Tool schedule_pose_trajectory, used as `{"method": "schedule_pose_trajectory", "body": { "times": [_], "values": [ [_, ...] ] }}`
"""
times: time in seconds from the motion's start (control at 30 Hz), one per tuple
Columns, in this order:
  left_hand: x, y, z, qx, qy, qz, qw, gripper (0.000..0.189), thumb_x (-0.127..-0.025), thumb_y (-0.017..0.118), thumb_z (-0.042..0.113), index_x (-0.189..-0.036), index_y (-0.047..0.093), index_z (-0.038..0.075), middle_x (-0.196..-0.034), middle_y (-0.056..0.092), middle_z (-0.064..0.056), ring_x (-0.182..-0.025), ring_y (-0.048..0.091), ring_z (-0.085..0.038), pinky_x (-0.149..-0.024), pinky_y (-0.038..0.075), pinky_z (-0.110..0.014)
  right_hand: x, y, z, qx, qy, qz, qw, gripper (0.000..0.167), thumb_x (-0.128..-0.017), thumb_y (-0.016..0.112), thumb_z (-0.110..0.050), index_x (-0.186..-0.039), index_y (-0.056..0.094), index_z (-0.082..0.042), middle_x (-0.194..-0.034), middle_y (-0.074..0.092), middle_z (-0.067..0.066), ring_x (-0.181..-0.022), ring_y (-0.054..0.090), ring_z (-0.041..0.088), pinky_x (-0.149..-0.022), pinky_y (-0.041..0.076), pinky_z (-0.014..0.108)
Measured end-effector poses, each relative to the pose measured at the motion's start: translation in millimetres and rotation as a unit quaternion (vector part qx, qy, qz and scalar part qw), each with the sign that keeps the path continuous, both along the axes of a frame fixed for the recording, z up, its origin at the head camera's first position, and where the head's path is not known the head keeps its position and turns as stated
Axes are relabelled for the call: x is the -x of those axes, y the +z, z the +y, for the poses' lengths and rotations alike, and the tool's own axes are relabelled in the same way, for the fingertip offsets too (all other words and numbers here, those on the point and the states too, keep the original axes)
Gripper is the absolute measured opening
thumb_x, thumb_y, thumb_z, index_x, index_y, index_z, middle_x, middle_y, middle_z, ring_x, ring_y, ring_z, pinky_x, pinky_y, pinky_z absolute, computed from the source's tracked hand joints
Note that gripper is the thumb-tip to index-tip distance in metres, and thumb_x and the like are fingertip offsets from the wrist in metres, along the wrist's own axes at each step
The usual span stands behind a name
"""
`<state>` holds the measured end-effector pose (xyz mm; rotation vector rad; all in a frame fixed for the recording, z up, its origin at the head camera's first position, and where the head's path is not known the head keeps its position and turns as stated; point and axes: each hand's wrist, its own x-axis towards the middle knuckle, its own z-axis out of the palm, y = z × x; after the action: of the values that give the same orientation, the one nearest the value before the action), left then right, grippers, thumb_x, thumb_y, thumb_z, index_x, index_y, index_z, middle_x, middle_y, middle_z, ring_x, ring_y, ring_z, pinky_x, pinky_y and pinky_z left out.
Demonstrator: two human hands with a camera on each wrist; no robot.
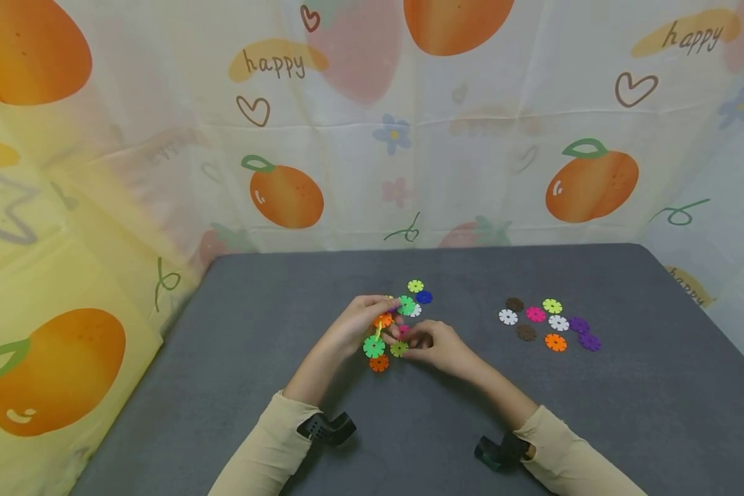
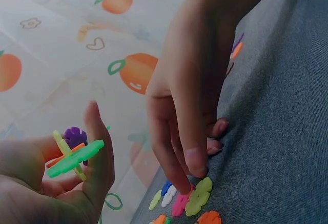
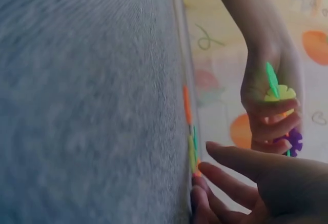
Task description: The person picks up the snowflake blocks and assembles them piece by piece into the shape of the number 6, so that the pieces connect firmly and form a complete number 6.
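Above the grey table my left hand (image 1: 361,318) holds a joined chain of slotted plastic snowflake discs. In the left wrist view, a green disc (image 2: 77,159), a yellow one, an orange one and a purple disc (image 2: 75,135) interlock at the fingers. My right hand (image 1: 440,348) reaches down to the tabletop, thumb and fingers extended. Its fingertips are right at a loose yellow-green disc (image 2: 199,197) and a pink disc (image 2: 181,202). In the right wrist view its thumb and index finger stand apart, with no disc between them. An orange disc (image 1: 379,363) lies close by.
Behind the hands lie a yellow disc (image 1: 415,285), a blue disc (image 1: 424,297) and a white disc (image 1: 415,311). A loose group on the right includes a pink disc (image 1: 536,314), an orange disc (image 1: 555,342) and a purple disc (image 1: 590,342). A printed curtain (image 1: 353,151) hangs behind the table.
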<state>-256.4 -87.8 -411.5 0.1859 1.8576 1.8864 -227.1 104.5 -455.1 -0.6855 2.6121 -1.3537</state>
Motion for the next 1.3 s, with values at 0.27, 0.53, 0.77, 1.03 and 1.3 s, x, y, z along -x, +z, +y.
{"method": "schedule_pose_trajectory", "body": {
  "times": [0.27, 0.53, 0.77, 1.03, 1.3],
  "values": [
    [-1.0, 0.8, 0.8, 0.004, -0.005, -0.006, 1.0000, 0.034, -0.102, 0.052, 0.026, -0.109, 0.062, -0.006, -0.075, 0.066, -0.005, -0.053, 0.062, -0.010, -0.056, 0.059, -0.028, -0.5, -3.8, -6.6, -0.021, -0.019, 0.032, 0.9991, 0.026, -0.077, 0.082, -0.014, -0.098, 0.072, -0.003, -0.084, 0.061, 0.010, -0.063, 0.047, 0.005, -0.058, 0.043, 0.018],
    [-2.6, 0.7, 1.5, 0.000, -0.013, -0.011, 0.9999, 0.034, -0.102, 0.053, 0.024, -0.109, 0.060, -0.008, -0.076, 0.066, -0.010, -0.050, 0.063, -0.010, -0.055, 0.059, -0.028, -0.6, -4.4, -8.0, -0.037, -0.026, 0.043, 0.9980, 0.026, -0.073, 0.085, -0.016, -0.090, 0.069, -0.003, -0.080, 0.059, 0.008, -0.064, 0.046, 0.007, -0.057, 0.041, 0.018],
    [-4.9, 2.0, 2.3, 0.001, -0.011, -0.001, 0.9999, 0.030, -0.102, 0.052, 0.022, -0.112, 0.060, -0.005, -0.072, 0.068, -0.005, -0.049, 0.063, -0.010, -0.054, 0.059, -0.028, -1.1, -4.8, -7.7, -0.031, -0.034, 0.031, 0.9985, 0.025, -0.074, 0.085, -0.017, -0.086, 0.068, -0.005, -0.080, 0.061, 0.007, -0.062, 0.046, 0.006, -0.056, 0.041, 0.018],
    [-4.7, 3.9, 1.1, 0.011, -0.002, -0.004, 0.9999, 0.033, -0.101, 0.052, 0.021, -0.118, 0.061, -0.006, -0.079, 0.071, -0.009, -0.051, 0.064, -0.010, -0.054, 0.059, -0.027, -7.8, 3.5, 1.6, 0.088, -0.045, -0.043, 0.9942, 0.015, -0.082, 0.075, -0.004, -0.093, 0.065, 0.002, -0.078, 0.067, 0.017, -0.059, 0.061, 0.018, -0.052, 0.052, 0.028],
    [-3.9, 7.6, 1.8, 0.025, 0.021, 0.022, 0.9992, 0.025, -0.098, 0.059, 0.023, -0.101, 0.065, -0.001, -0.071, 0.068, -0.004, -0.048, 0.059, -0.009, -0.048, 0.055, -0.024, -11.0, 12.9, 8.9, 0.237, -0.108, 0.002, 0.9654, 0.016, -0.090, 0.068, -0.006, -0.102, 0.065, 0.004, -0.087, 0.065, 0.031, -0.067, 0.068, 0.022, -0.065, 0.060, 0.039]
  ]
}}
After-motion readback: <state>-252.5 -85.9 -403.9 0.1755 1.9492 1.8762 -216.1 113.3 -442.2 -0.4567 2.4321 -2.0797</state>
